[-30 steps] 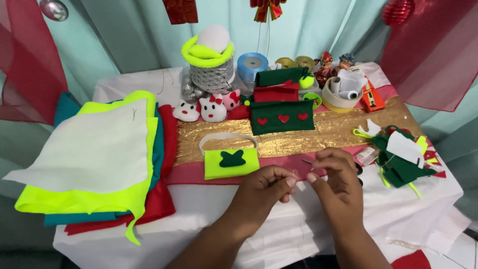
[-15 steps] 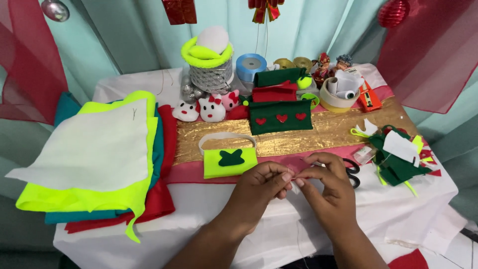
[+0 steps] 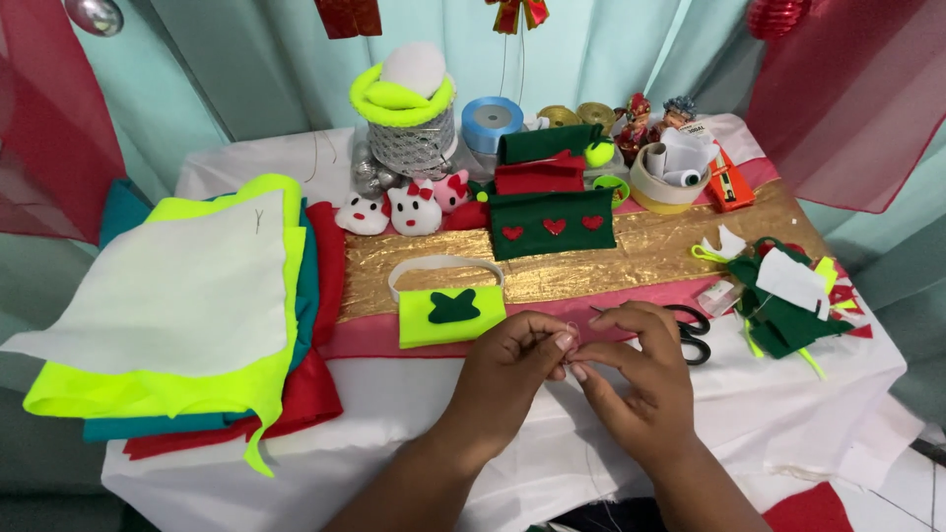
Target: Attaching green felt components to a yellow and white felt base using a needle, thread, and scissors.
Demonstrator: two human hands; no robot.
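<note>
Felt pouch (image 3: 451, 313), neon yellow with a green patch, lies just beyond my knuckles. My left hand (image 3: 512, 369) and right hand (image 3: 636, 379) meet fingertip to fingertip, pinching a needle (image 3: 599, 311) and fine thread, close together for control. Scissors (image 3: 690, 333) wait beside my right hand.

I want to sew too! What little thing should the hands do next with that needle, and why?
Probably slide the thread through the needle's eye: the left hand and right hand pinch fingertips together at it, nothing stitched yet, with the green felt pouch lying beside them.
</note>
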